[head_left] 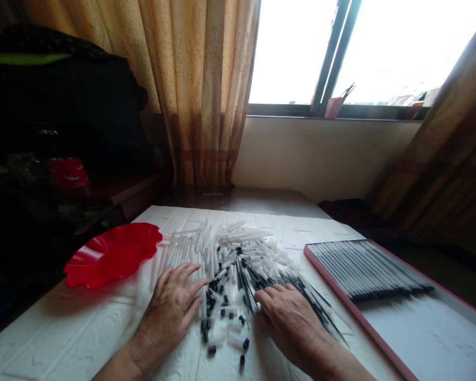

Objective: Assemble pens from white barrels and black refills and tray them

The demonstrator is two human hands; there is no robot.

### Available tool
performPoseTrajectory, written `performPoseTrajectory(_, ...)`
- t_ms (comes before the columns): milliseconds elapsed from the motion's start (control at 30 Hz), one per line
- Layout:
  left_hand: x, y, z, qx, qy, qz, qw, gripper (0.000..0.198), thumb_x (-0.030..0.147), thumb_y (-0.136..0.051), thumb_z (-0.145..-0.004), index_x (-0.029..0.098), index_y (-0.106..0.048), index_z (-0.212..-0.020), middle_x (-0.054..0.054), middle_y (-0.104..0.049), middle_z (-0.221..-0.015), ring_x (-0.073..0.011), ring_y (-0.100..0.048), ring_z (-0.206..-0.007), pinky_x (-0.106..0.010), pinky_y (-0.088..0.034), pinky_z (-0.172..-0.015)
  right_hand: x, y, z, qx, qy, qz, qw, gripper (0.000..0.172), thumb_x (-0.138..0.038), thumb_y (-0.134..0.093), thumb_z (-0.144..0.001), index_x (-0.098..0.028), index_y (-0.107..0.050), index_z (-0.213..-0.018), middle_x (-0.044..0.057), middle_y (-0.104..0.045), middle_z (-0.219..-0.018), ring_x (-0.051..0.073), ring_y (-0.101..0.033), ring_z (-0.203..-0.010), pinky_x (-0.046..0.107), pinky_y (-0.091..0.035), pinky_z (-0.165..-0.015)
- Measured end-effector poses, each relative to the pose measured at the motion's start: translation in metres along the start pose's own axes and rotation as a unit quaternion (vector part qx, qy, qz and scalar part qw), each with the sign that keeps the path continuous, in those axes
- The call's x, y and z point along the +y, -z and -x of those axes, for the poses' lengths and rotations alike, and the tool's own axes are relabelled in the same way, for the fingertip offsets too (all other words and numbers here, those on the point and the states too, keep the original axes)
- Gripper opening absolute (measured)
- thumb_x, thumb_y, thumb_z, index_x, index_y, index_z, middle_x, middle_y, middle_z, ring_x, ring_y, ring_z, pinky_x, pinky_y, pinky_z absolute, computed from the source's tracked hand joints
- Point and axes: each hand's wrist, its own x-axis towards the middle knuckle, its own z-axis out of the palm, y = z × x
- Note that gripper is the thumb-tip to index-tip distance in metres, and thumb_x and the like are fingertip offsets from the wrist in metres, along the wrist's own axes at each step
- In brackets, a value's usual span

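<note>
My left hand (171,306) lies palm down with its fingers apart, over the right edge of a spread of clear pen barrels (186,248). My right hand (287,315) is curled over a fan of thin black-and-clear pen refills (257,278); its fingertips point down and hide whatever they pinch. Between the hands lie loose clear pen caps (230,309) and small black plugs (205,324), some joined to a clear piece. Behind them is a heap of whitish clear caps (262,248).
A wavy-edged red plate (113,254) sits at the table's left. To the right, a pink-rimmed tray (357,317) holds a row of pens (375,272) with black ends. The white table cover (83,338) has a brick pattern. Curtains (206,79) and a window are behind.
</note>
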Motion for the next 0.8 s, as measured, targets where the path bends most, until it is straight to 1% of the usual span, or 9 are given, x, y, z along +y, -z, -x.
performPoseTrajectory(67, 0.001, -0.004, 0.001, -0.013, -0.011, -0.006, 1.000, 0.040, 0.014, -0.051, -0.085, 0.033, -0.067, -0.117, -0.004, -0.066, -0.130, -0.0301, -0.056, -0.123, -0.056, -0.035, -0.103, -0.003, 0.001, 0.000, -0.005, -0.019, 0.007, 1.000, 0.013, -0.010, -0.062, -0.083, -0.020, -0.067, -0.090, 0.005, -0.072, -0.093, 0.025, -0.065, -0.089, 0.035, -0.035, -0.076)
performPoseTrajectory(333, 0.002, -0.005, 0.005, -0.047, -0.014, -0.029, 0.998, 0.042, 0.012, -0.051, -0.082, 0.031, -0.067, -0.115, -0.001, -0.070, -0.126, -0.0292, -0.061, -0.118, -0.059, -0.029, -0.107, -0.007, 0.004, -0.002, -0.019, -0.045, 0.001, 0.999, 0.016, -0.008, -0.059, -0.084, -0.020, -0.068, -0.091, 0.005, -0.073, -0.094, 0.025, -0.068, -0.090, 0.033, -0.038, -0.075)
performPoseTrajectory(433, 0.005, -0.001, 0.009, -0.067, -0.003, -0.037, 0.997, 0.036, 0.016, -0.053, -0.083, 0.034, -0.070, -0.110, 0.000, -0.070, -0.126, -0.0281, -0.062, -0.117, -0.058, -0.031, -0.107, -0.008, 0.003, -0.002, -0.015, -0.044, 0.004, 0.999, 0.018, -0.007, -0.057, -0.085, -0.020, -0.068, -0.091, 0.005, -0.073, -0.094, 0.024, -0.068, -0.089, 0.033, -0.038, -0.074)
performPoseTrajectory(500, 0.005, 0.007, 0.003, -0.078, 0.010, -0.045, 0.996, 0.031, 0.023, -0.054, -0.085, 0.033, -0.070, -0.109, -0.001, -0.069, -0.127, -0.0278, -0.062, -0.117, -0.056, -0.035, -0.105, -0.008, 0.001, -0.002, -0.014, -0.044, 0.008, 0.999, 0.019, -0.006, -0.057, -0.085, -0.020, -0.068, -0.090, 0.005, -0.073, -0.093, 0.024, -0.068, -0.088, 0.033, -0.038, -0.073)
performPoseTrajectory(567, -0.003, 0.018, -0.018, -0.087, 0.028, -0.059, 0.994, 0.029, 0.029, -0.056, -0.088, 0.030, -0.069, -0.114, -0.004, -0.068, -0.129, -0.0279, -0.061, -0.118, -0.053, -0.039, -0.103, -0.006, -0.003, -0.001, -0.002, -0.035, 0.010, 0.999, 0.019, -0.006, -0.059, -0.084, -0.021, -0.068, -0.089, 0.003, -0.073, -0.092, 0.023, -0.068, -0.085, 0.032, -0.038, -0.073)
performPoseTrajectory(633, -0.020, 0.028, -0.057, -0.096, 0.051, -0.081, 0.991, 0.031, 0.029, -0.053, -0.094, 0.027, -0.064, -0.124, -0.006, -0.068, -0.128, -0.0274, -0.058, -0.121, -0.052, -0.035, -0.107, -0.001, -0.011, -0.001, 0.029, -0.014, 0.010, 0.999, 0.017, -0.007, -0.061, -0.083, -0.023, -0.067, -0.087, 0.001, -0.072, -0.089, 0.021, -0.068, -0.081, 0.032, -0.037, -0.072)
performPoseTrajectory(667, -0.031, 0.031, -0.082, -0.104, 0.064, -0.094, 0.988, 0.029, 0.028, -0.053, -0.097, 0.025, -0.063, -0.124, -0.007, -0.068, -0.125, -0.0279, -0.057, -0.122, -0.054, -0.034, -0.108, 0.003, -0.017, -0.001, 0.050, -0.001, 0.010, 0.999, 0.016, -0.007, -0.063, -0.082, -0.023, -0.066, -0.086, 0.000, -0.072, -0.088, 0.021, -0.067, -0.079, 0.032, -0.037, -0.071)
performPoseTrajectory(733, -0.059, 0.027, -0.138, -0.136, 0.086, -0.116, 0.980, 0.025, 0.031, -0.060, -0.096, 0.018, -0.064, -0.118, -0.009, -0.066, -0.122, -0.0286, -0.060, -0.115, -0.053, -0.044, -0.099, 0.011, -0.031, -0.004, 0.098, 0.026, 0.019, 0.995, 0.017, -0.008, -0.067, -0.078, -0.024, -0.063, -0.083, -0.001, -0.070, -0.082, 0.019, -0.066, -0.073, 0.031, -0.036, -0.067)
performPoseTrajectory(800, -0.087, 0.012, -0.188, -0.167, 0.102, -0.131, 0.972, 0.028, 0.031, -0.063, -0.096, 0.017, -0.061, -0.120, -0.009, -0.063, -0.124, -0.0258, -0.064, -0.106, -0.048, -0.053, -0.090, 0.019, -0.047, -0.008, 0.147, 0.056, 0.040, 0.987, 0.017, -0.010, -0.068, -0.076, -0.024, -0.058, -0.079, -0.002, -0.068, -0.075, 0.018, -0.063, -0.065, 0.031, -0.033, -0.062)
